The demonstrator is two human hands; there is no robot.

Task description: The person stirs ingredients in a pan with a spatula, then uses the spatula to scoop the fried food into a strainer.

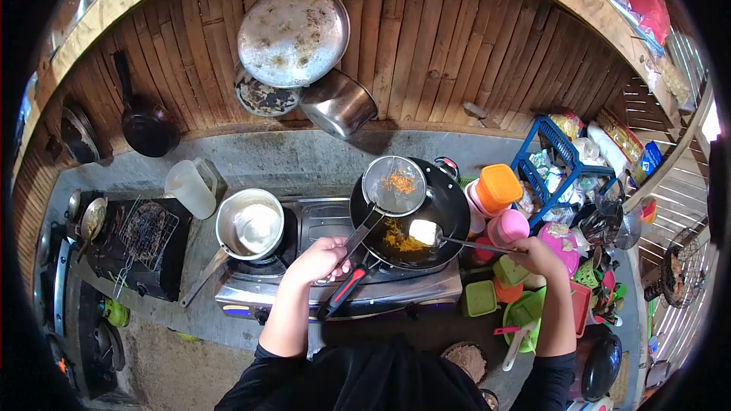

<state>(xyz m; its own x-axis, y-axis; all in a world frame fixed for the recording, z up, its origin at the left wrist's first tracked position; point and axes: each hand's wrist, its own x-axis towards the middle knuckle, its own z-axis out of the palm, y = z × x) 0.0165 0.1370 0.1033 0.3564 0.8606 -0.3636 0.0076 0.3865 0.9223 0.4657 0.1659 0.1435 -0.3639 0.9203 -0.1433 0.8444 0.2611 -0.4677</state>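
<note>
My left hand (322, 260) is closed around the dark handle of a round mesh strainer (390, 196), held over the far left part of a black wok (449, 205). Orange-yellow shreds (399, 180) lie in the strainer's mesh. More shreds (403, 238) are in the wok, in what looks like oil. My right hand (537, 253) grips the long handle of a spatula (424, 232), its pale, flat head inside the wok beside those shreds. The wok sits on the right side of a gas stove (335, 294), its black-and-red handle pointing toward me.
A saucepan (231, 225) stands on the left burner, with a plastic jug (190, 189) behind it. Farther left is a charcoal grill (148, 240). Colourful plastic containers (499, 186) and a blue rack (552, 160) crowd the right. Pots and a large lid (293, 36) hang on the bamboo wall.
</note>
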